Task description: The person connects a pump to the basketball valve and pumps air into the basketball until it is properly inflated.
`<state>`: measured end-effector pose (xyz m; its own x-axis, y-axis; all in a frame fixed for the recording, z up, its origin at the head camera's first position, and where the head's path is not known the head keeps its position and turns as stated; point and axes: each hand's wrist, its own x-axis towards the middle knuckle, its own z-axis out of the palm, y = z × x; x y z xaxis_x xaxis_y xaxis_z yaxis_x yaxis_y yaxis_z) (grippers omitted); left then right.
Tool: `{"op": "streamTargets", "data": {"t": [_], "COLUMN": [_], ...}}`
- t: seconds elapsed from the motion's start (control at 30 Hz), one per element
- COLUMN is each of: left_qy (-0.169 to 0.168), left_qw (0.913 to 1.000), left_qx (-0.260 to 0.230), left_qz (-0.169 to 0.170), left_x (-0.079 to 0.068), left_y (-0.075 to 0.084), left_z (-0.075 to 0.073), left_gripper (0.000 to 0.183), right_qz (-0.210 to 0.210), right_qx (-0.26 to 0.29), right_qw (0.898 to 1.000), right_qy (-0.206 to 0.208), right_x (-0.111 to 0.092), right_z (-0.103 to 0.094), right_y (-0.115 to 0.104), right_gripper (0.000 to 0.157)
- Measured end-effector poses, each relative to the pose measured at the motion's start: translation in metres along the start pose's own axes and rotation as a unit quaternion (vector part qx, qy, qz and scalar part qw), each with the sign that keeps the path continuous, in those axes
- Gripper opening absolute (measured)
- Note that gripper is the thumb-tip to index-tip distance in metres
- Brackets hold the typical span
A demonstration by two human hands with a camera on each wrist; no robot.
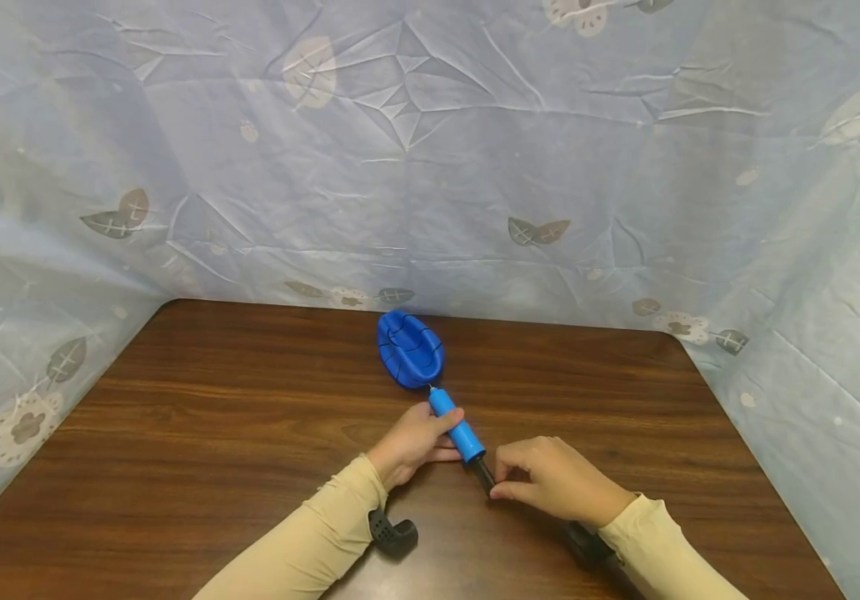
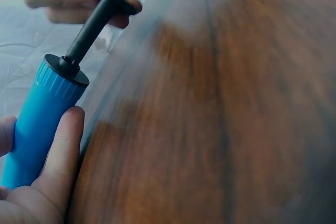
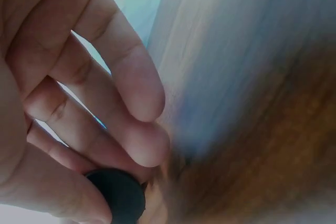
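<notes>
"Pale blue cloth printed with leaves and flowers (image 1: 445,187) hangs round the brown wood-grain tabletop (image 1: 212,442). What lies near its far edge, at twelve o'clock?"

"One dark-blue ball with black seam lines (image 1: 420,350), caved into a bowl shape. I'd judge it light, soft and bendy, probably rubber, so it should skid easily; best steadied by its rim."

"And the light-blue, cylindrical hand pump (image 1: 466,439) with the black T-shaped handle (image 2: 97,20)?"

"Likely light, stiff plastic, a little slippery where the barrel (image 2: 34,124) is smooth. Take hold mid-barrel with one hand and by the handle with the other. Its thin silvery needle (image 1: 432,387) looks the fragile part."

"Where does everything sit relative to the fingers?"

"The pump slants from eleven o'clock, where the needle meets the ball's near edge, to five o'clock at the handle. How deep the needle goes, I cannot tell. The left hand (image 1: 411,442) grips the barrel, thumb across the top, fingers beneath, with the ball just apart at its twelve o'clock. The right hand (image 1: 556,477) pinches the handle between thumb and fingers at its nine o'clock; the ball is well off toward ten."
</notes>
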<state>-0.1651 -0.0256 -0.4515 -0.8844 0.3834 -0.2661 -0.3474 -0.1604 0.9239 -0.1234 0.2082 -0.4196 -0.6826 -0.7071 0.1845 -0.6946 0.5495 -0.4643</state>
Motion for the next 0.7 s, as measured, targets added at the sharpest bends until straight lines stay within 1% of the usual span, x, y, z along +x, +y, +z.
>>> {"op": "streamTargets", "data": {"t": [0.17, 0.33, 0.47, 0.7], "left_qy": [0.001, 0.0, -0.002, -0.012], "left_qw": [1.0, 1.0, 1.0, 0.9998], "left_qx": [0.004, 0.003, -0.002, -0.013], "left_qz": [-0.002, -0.005, -0.007, -0.005], "left_x": [-0.001, 0.0, 0.001, 0.002], "left_y": [0.0, 0.0, 0.0, 0.001], "left_z": [0.0, 0.001, 0.001, -0.003], "left_gripper": [0.034, 0.035, 0.035, 0.036], "right_qz": [0.027, 0.035, 0.027, -0.01], "right_qx": [0.03, 0.046, 0.058, 0.068], "right_qw": [0.999, 0.998, 0.998, 0.998], "right_qy": [-0.01, -0.004, 0.003, 0.005], "right_x": [0.008, 0.01, 0.009, 0.014], "right_z": [0.001, 0.003, 0.003, 0.0], "right_y": [0.004, 0.008, 0.009, 0.009], "right_gripper": [0.018, 0.018, 0.017, 0.018]}}
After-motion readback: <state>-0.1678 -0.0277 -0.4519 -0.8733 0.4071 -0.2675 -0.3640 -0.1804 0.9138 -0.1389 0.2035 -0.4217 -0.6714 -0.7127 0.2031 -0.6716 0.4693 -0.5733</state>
